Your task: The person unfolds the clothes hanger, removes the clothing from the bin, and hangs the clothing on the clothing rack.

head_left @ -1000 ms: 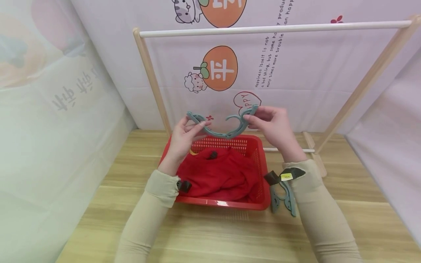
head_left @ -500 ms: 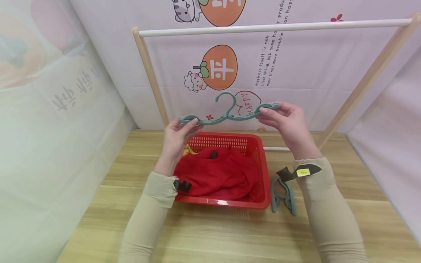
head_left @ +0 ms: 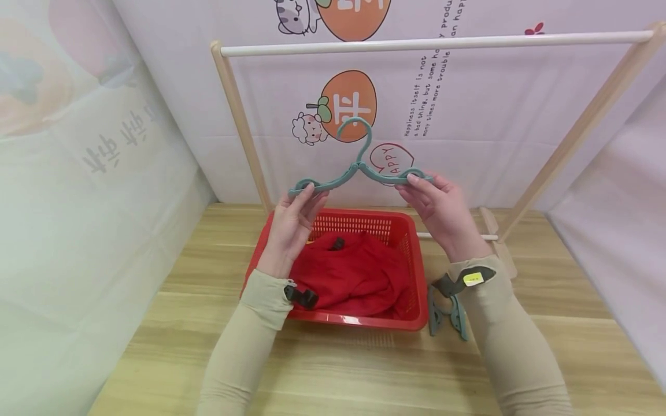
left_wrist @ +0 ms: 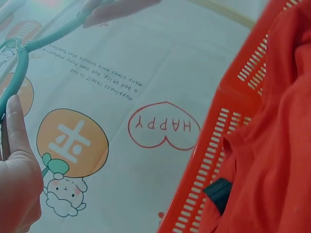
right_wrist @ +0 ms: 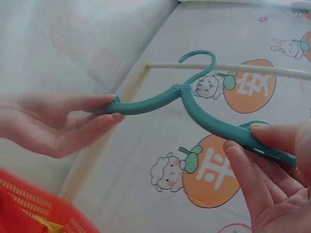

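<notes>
A blue-green folding clothes hanger [head_left: 339,181] is held up above the basket, its two arms spread and its hook [right_wrist: 213,60] pointing upward. My left hand [head_left: 292,228] pinches the end of one arm between thumb and fingers. The other arm's end is pinched by my right hand [head_left: 442,214], with the thumb on top and the fingers beneath, as the right wrist view [right_wrist: 272,170] shows. Below lies a red basket [head_left: 419,271] with crumpled red cloth [head_left: 354,277] inside. In the left wrist view only part of the hanger [left_wrist: 20,73] appears.
Behind the hanger stands a wooden rack with a white top rail [head_left: 437,44]. A second folded blue-green hanger [head_left: 458,318] lies on the wooden table [head_left: 338,370] right of the basket, partly behind my right sleeve. Something yellow [right_wrist: 48,224] shows in the basket.
The hanger's arms have gone from bent upward in a U, through nearly straight, to sloping down from the centre. Its hook has swung upright and risen; both hands kept their hold.
</notes>
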{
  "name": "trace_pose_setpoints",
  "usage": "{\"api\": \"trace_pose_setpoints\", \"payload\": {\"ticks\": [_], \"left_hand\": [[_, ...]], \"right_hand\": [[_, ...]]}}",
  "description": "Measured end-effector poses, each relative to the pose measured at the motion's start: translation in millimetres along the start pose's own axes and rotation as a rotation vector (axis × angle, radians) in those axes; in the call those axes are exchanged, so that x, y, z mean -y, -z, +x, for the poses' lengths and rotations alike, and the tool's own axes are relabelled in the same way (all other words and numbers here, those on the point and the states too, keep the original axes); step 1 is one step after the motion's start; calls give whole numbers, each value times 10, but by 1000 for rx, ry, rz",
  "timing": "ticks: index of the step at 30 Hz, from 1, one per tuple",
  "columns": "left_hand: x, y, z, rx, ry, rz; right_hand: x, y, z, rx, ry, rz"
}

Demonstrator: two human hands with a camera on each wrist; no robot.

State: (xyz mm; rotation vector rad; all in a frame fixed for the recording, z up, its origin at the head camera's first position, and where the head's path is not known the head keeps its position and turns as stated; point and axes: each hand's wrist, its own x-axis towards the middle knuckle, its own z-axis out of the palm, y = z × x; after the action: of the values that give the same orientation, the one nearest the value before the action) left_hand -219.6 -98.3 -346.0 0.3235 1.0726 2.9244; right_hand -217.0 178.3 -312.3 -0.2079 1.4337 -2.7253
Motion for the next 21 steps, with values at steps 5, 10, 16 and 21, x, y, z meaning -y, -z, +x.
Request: {"api": "trace_pose_setpoints", "payload": {"ticks": [5, 10, 16, 21], "left_hand": [[41, 2, 7, 6, 0, -57], [83, 9, 1, 22, 14, -55], [158, -29, -15, 23, 47, -29], [179, -32, -17, 16, 41, -13]], "right_hand": [[-64, -12, -8, 3, -24, 41], [-84, -6, -7, 0, -11, 40], [-123, -18, -11, -12, 2, -16], [-132, 1, -18, 13, -10, -99]]}}
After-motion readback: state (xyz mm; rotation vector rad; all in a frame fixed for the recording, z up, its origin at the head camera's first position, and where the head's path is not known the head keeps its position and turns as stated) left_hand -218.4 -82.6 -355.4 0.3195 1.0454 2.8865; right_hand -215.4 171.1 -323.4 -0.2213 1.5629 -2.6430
